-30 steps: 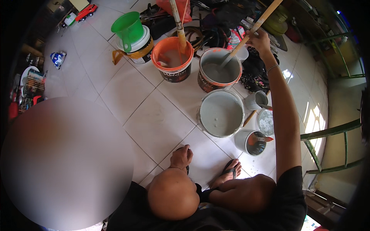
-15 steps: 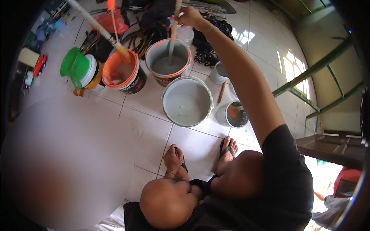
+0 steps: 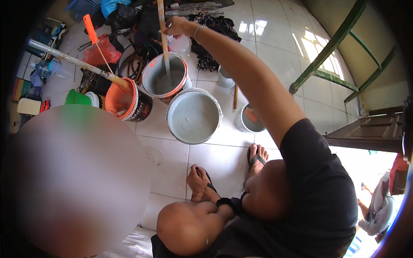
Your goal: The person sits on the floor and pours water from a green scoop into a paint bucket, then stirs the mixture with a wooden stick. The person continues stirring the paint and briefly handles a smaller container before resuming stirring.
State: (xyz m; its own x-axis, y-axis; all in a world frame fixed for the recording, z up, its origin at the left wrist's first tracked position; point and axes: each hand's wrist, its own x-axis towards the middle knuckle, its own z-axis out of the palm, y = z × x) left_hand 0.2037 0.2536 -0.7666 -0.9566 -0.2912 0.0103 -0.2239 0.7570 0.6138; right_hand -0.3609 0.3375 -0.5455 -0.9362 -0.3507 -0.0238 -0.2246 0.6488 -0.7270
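Note:
With my right arm stretched far forward, my right hand (image 3: pixel 176 26) is closed around the upper part of a paint-stained wooden stick (image 3: pixel 164 42). The stick's lower end stands in a bucket (image 3: pixel 151 84) with an orange-smeared rim, dipped into grey liquid that looks like paint. Nearer me is a wider pale bucket (image 3: pixel 193 116) of light grey paint. Down by my left foot is my left hand (image 3: pixel 197 178), its fingers curled together over the front of the foot and flip-flop (image 3: pixel 210 182). What those fingers hold, if anything, is hidden.
An orange bucket (image 3: pixel 115 103) holds a long pole (image 3: pixel 73 60) and an orange-handled tool (image 3: pixel 90 29). Small pots (image 3: pixel 241 122) and a short stick (image 3: pixel 235 96) lie to the right. A green metal frame (image 3: pixel 327 49) stands further right. A large blurred patch covers the lower left.
The view has shifted, so the buckets sit further left. My right hand still grips the stick, which stays in the same bucket. My left hand remains by my foot.

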